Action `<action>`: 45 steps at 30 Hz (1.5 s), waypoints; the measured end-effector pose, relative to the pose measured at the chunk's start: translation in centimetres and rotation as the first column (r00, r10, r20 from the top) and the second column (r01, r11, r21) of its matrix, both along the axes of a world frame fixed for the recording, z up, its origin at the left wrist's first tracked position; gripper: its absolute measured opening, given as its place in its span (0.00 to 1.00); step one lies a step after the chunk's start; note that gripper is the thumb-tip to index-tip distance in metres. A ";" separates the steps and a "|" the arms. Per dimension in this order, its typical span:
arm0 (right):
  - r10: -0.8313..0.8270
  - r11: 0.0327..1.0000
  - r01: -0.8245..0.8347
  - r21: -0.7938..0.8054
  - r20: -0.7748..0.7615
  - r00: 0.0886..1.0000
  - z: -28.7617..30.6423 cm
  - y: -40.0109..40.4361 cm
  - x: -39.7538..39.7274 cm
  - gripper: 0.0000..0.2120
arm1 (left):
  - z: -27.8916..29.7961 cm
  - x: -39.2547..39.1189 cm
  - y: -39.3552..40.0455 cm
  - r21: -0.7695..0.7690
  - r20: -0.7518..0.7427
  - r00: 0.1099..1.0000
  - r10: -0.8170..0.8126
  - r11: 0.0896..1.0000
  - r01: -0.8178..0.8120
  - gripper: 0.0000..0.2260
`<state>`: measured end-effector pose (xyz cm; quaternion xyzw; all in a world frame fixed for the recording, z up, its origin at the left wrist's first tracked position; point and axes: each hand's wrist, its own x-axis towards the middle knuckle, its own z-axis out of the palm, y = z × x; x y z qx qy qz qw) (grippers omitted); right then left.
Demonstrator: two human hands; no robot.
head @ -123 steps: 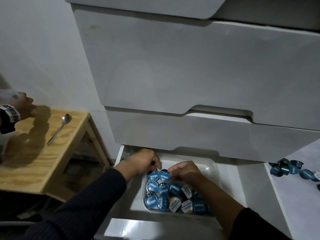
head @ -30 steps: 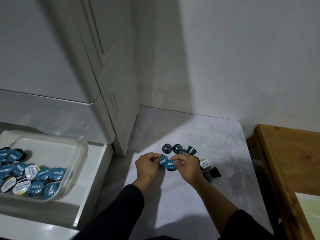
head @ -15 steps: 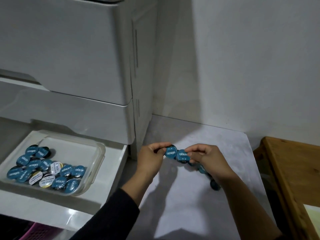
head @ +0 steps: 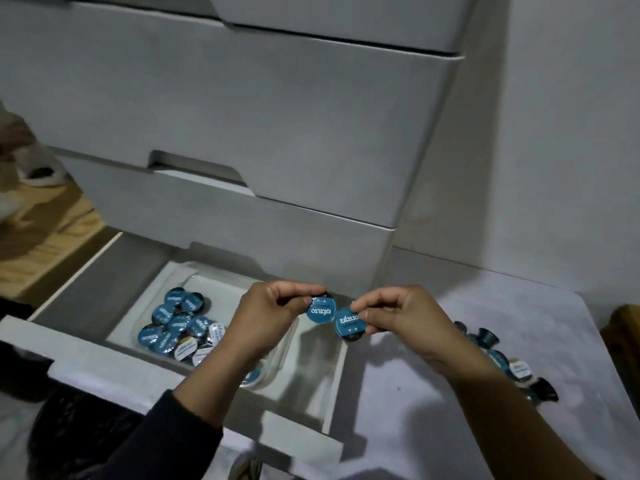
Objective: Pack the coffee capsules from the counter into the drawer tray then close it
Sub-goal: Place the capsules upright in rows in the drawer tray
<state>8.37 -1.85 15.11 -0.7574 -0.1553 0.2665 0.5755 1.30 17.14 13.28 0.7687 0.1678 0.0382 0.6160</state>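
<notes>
Two teal foil-topped capsules [head: 321, 308] are held above the open drawer [head: 86, 282]. More sit lids-up in its clear tray [head: 228, 282]; a loose cluster [head: 498, 355] lies on the tabletop [head: 433, 393].

Left hand [head: 266, 320]: raised, fingers curled, pinching a capsule [head: 321, 308]. Right hand [head: 398, 317]: alongside, pinching a second capsule [head: 347, 323]. Forearms converging.

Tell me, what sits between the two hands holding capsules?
Head view: only the two blue capsules, left hand's and right hand's, nearly touching. Left hand, right hand.
</notes>
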 end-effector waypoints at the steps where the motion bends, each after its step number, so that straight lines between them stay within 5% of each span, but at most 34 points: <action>1: 0.022 1.000 -0.023 -0.010 -0.012 1.000 -0.5 1.7 -0.4 0.12 | -0.1 -0.4 1.7 0.023 -0.019 1.000 -0.006 1.000 0.006 0.13; 7: 0.051 0.992 -0.065 -0.105 -0.137 0.989 -3.2 12.0 -2.8 0.09 | -1.8 -1.3 12.7 0.129 -0.166 0.984 -0.057 0.988 0.079 0.12; 15: -0.203 0.953 0.156 -0.258 -0.168 0.965 -7.2 20.1 -2.1 0.09 | -4.9 1.5 20.9 0.152 -0.343 0.927 -0.149 0.965 0.212 0.12; 35: -0.411 0.896 0.345 -0.281 -0.223 0.884 -10.9 23.5 -0.6 0.09 | -7.4 3.7 22.3 0.095 -0.414 0.861 -0.294 0.927 0.362 0.12; 45: -0.375 0.894 0.298 -0.334 -0.193 0.907 -12.1 23.7 -0.8 0.09 | -8.1 3.8 22.2 0.252 -0.425 0.859 -0.285 0.874 0.415 0.09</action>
